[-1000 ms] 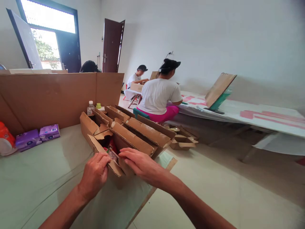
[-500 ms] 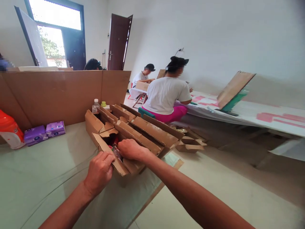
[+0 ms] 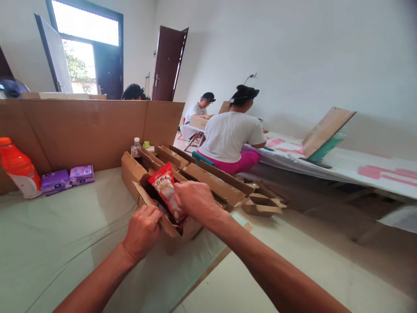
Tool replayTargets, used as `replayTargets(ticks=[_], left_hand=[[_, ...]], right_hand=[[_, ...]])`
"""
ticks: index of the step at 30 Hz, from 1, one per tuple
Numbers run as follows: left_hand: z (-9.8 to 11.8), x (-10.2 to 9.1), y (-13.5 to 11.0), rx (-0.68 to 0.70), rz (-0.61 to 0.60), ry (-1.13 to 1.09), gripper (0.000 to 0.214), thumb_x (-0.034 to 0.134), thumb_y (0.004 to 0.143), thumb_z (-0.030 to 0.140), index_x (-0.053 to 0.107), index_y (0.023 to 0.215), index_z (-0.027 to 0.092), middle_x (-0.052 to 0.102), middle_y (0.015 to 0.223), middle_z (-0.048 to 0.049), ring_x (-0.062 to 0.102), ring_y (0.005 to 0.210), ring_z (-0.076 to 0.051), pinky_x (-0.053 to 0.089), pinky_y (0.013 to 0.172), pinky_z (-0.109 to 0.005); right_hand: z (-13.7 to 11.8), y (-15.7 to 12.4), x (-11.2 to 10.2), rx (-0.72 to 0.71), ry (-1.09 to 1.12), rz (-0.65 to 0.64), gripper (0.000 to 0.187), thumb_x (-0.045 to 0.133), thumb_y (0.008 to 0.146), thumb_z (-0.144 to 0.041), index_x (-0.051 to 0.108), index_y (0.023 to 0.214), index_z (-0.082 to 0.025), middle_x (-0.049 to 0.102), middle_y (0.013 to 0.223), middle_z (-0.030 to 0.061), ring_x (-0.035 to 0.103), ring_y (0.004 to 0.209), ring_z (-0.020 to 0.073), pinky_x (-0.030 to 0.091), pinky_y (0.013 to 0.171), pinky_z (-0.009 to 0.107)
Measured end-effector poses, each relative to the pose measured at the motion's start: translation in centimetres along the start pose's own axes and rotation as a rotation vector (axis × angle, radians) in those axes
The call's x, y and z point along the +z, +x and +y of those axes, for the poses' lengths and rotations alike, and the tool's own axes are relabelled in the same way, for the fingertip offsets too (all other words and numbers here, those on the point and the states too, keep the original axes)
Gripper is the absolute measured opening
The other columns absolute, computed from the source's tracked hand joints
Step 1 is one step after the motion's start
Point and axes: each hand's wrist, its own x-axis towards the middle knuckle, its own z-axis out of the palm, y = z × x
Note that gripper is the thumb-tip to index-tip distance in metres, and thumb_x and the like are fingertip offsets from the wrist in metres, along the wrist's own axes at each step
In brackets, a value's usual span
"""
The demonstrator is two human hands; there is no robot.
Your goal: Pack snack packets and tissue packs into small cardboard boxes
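My right hand (image 3: 193, 201) grips the side of a red and white snack packet (image 3: 165, 189), which stands tilted in the mouth of the nearest cardboard box (image 3: 133, 170). Fingers of my left hand (image 3: 144, 227) are closed over the raised flap (image 3: 145, 195) on that box's near side. Under the packet, other reddish wrappers show inside the box, mostly hidden. Beyond it sit more open cardboard boxes (image 3: 215, 176) in a row, with their flaps up.
On the pale cloth-covered table (image 3: 81, 234) stand an orange bottle (image 3: 21, 169) and two purple tissue packs (image 3: 57, 181). A tall cardboard panel (image 3: 87, 130) lines the back. A seated person (image 3: 230, 134) in a white shirt works at the long table (image 3: 345, 161). Other people sit farther off.
My right hand has lifted the red snack packet partly out of the box. My left hand stays on the flap. The whole view has shifted slightly.
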Motion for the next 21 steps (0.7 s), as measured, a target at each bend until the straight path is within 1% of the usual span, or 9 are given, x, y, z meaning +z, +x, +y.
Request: replayTargets(ticks=[2,4,5,8,10,12,15,19,21], left_hand=[[0.1,0.1,-0.2,0.003,0.024,-0.016,0.031,0.046,0.076,-0.004,0.063,0.086,0.02,0.07,0.088,-0.0047,0.065,0.082,-0.019,0.054,0.073,-0.029],[0.2,-0.1,-0.8,-0.008,0.059,-0.022,0.033,0.046,0.082,0.0,0.064,0.103,0.019,0.07,0.111,-0.0106,0.067,0.094,-0.019,0.056,0.082,-0.03],[0.1,-0.3,-1.4,-0.024,0.077,-0.02,0.037,0.046,0.084,0.003,0.061,0.114,0.017,0.064,0.126,-0.0146,0.066,0.102,-0.02,0.056,0.087,-0.032],[-1.1,-1.4,-3.9,-0.158,0.033,0.001,0.05,0.051,0.086,0.01,0.049,0.135,0.019,0.043,0.153,-0.0184,0.062,0.117,-0.021,0.053,0.1,-0.037],[-3.0,-2.5,-6.1,-0.289,-0.043,0.035,0.053,0.055,0.083,0.011,0.051,0.134,0.022,0.042,0.154,-0.0151,0.06,0.12,-0.022,0.051,0.104,-0.039],[-5.6,-3.9,-8.7,-0.422,-0.092,0.092,0.052,0.059,0.078,0.01,0.056,0.129,0.021,0.047,0.15,-0.0154,0.058,0.123,-0.025,0.049,0.106,-0.042],[-9.6,-6.1,-12.8,-0.597,-0.139,0.174,0.045,0.062,0.075,0.01,0.063,0.119,0.017,0.055,0.139,-0.0187,0.055,0.126,-0.032,0.047,0.105,-0.05],[-13.0,-7.8,-17.3,-0.737,-0.202,0.228,0.031,0.062,0.079,0.016,0.066,0.109,0.018,0.064,0.124,-0.015,0.055,0.121,-0.032,0.046,0.104,-0.051],[-13.7,-7.8,-18.8,-0.759,-0.219,0.237,0.026,0.062,0.081,0.019,0.067,0.107,0.019,0.065,0.121,-0.0126,0.056,0.118,-0.03,0.045,0.104,-0.048]], right_hand=[[0.8,-1.1,-2.2,0.044,-0.022,0.075,0.028,0.046,0.096,-0.018,0.073,0.099,-0.012,0.075,0.099,0.0193,0.073,0.095,0.0281,0.05,0.07,0.031],[1.6,-2.2,-3.6,0.066,-0.009,0.197,0.028,0.045,0.096,-0.021,0.072,0.095,-0.016,0.076,0.095,0.015,0.072,0.093,0.0263,0.048,0.068,0.03],[2.0,-2.7,-4.0,0.057,0.026,0.28,0.027,0.046,0.095,-0.023,0.071,0.09,-0.018,0.076,0.091,0.0126,0.072,0.089,0.0256,0.048,0.066,0.03],[2.7,-3.6,-4.1,-0.083,0.248,0.523,0.024,0.047,0.092,-0.028,0.068,0.081,-0.023,0.075,0.08,0.0068,0.072,0.075,0.0234,0.047,0.061,0.031],[2.4,-3.6,-3.9,-0.215,0.412,0.567,0.024,0.047,0.092,-0.031,0.067,0.081,-0.025,0.075,0.077,0.0041,0.07,0.068,0.0219,0.046,0.058,0.031],[1.1,-3.1,-4.0,-0.337,0.509,0.532,0.023,0.048,0.092,-0.031,0.068,0.082,-0.026,0.075,0.076,0.0024,0.069,0.064,0.0203,0.047,0.057,0.03],[-2.9,-1.8,-4.9,-0.519,0.458,0.362,0.024,0.048,0.091,-0.026,0.07,0.082,-0.025,0.076,0.081,0.0031,0.07,0.071,0.0194,0.048,0.063,0.029],[-11.4,1.7,-5.3,-0.656,0.148,0.012,0.028,0.047,0.093,-0.017,0.074,0.084,-0.018,0.076,0.09,0.0107,0.071,0.086,0.0211,0.046,0.071,0.028],[-16.3,4.2,-4.4,-0.703,0.064,-0.08,0.025,0.051,0.091,-0.013,0.075,0.088,-0.015,0.077,0.094,0.0139,0.072,0.088,0.0226,0.046,0.07,0.028]])
